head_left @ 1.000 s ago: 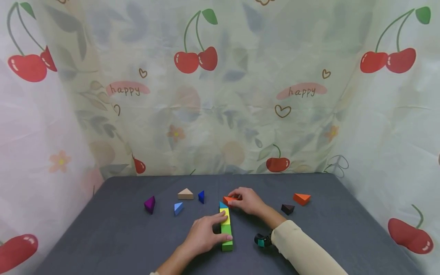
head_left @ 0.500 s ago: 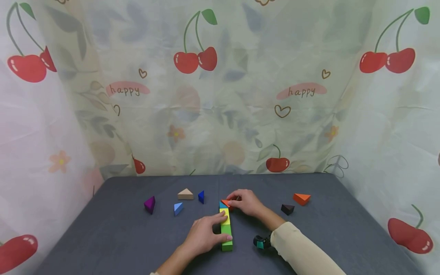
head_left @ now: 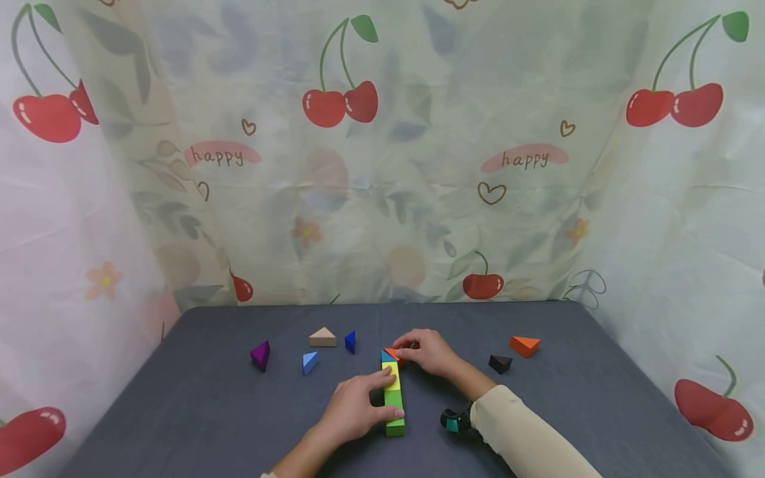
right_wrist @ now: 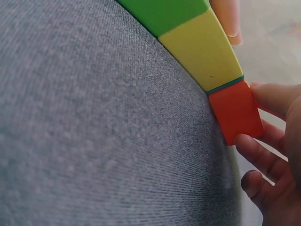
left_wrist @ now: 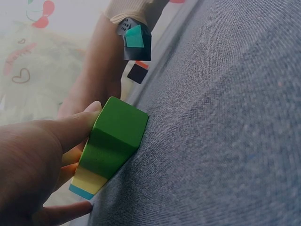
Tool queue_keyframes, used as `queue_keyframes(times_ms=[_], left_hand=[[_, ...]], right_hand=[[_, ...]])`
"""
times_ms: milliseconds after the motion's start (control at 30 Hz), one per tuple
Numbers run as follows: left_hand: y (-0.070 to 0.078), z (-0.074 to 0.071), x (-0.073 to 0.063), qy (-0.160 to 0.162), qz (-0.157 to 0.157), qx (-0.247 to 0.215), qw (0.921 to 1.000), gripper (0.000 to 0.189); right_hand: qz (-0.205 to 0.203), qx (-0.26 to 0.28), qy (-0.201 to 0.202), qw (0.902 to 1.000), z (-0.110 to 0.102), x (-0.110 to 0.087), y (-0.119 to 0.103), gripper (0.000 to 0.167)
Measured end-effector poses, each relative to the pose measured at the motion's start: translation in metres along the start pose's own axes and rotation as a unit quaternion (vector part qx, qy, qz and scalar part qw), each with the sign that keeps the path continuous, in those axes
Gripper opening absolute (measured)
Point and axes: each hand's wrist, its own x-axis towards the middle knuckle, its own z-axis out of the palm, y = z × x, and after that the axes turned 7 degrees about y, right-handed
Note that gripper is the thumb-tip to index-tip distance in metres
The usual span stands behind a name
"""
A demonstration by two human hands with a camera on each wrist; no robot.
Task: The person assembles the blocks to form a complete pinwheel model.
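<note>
A row of wooden blocks runs away from the person at the middle of the cloth: green (left_wrist: 120, 122) at the near end, then yellow (right_wrist: 204, 49), then a blue-teal triangular block (head_left: 387, 356). My left hand (head_left: 355, 408) lies along the row's left side, thumb on the green block and index finger on the yellow one, fingers spread and fairly straight. At the far end my right hand (head_left: 431, 352) pinches an orange triangular block (right_wrist: 237, 113) between thumb and fingers. This block sits against the teal one; part of it is hidden by the fingers in the head view.
Left of the row lie triangular blocks: purple (head_left: 260, 356), natural wood (head_left: 323, 338), light blue (head_left: 309, 362) and dark blue (head_left: 350, 342). To the right are a dark block (head_left: 500, 363) and another orange block (head_left: 524, 345). A grey cloth (head_left: 209, 411) covers the table; printed curtains surround it.
My right hand has shifted slightly toward the person and brought the orange triangular block up against the teal one. Over the last half second little moves. My left hand stays in place.
</note>
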Motion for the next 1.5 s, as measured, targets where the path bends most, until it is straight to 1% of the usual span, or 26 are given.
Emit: queue_keyframes(times_ms=[433, 600, 867, 1067, 1267, 1500], left_hand=[[-0.001, 0.001, 0.0, 0.004, 0.002, -0.001, 1.0, 0.062], [-0.001, 0.001, 0.0, 0.006, 0.006, -0.001, 1.0, 0.062], [0.0, 0.0, 0.0, 0.005, 0.001, -0.002, 1.0, 0.062], [0.001, 0.0, 0.0, 0.003, -0.003, -0.001, 1.0, 0.063], [0.0, 0.001, 0.0, -0.002, -0.007, -0.001, 1.0, 0.063], [0.0, 0.002, 0.001, -0.006, -0.014, 0.0, 0.9999, 0.063]], right_hand=[[0.007, 0.004, -0.004, 1.0, 0.0, 0.001, -0.002, 0.014], [0.01, 0.011, -0.003, 0.9999, -0.001, 0.001, -0.002, 0.017], [0.025, 0.013, 0.006, 0.9996, -0.008, 0.005, -0.003, 0.018], [0.034, 0.014, 0.015, 0.9992, -0.018, 0.006, -0.006, 0.02], [0.03, 0.016, 0.033, 0.9989, -0.027, 0.005, -0.008, 0.019], [0.016, 0.007, 0.076, 0.9969, -0.036, -0.001, -0.011, 0.015]])
